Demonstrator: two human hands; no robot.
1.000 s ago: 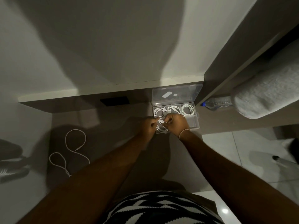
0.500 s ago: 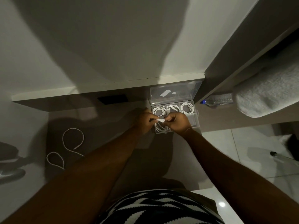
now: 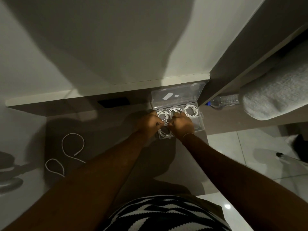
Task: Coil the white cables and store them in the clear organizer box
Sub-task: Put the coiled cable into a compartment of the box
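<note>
The clear organizer box (image 3: 198, 121) sits open on the brown desk, its lid (image 3: 178, 96) leaning back against the wall. Its back row holds coiled white cables, the right one (image 3: 191, 110) in full view. My left hand (image 3: 149, 122) and my right hand (image 3: 181, 125) meet over the box's front left compartment, both pinching a coiled white cable (image 3: 164, 132) whose loops hang into that compartment. A loose white cable (image 3: 71, 147) lies uncoiled in loops on the desk far to the left.
A black rectangle (image 3: 113, 102) sits at the desk's back edge. A plastic water bottle (image 3: 223, 100) lies right of the box beside a grey fabric bulk (image 3: 275, 97). White floor tiles show at right, with a dark object (image 3: 301, 147).
Both hands stay pinched together on the coil over the front left compartment, shifting only slightly. The view has drifted a little.
</note>
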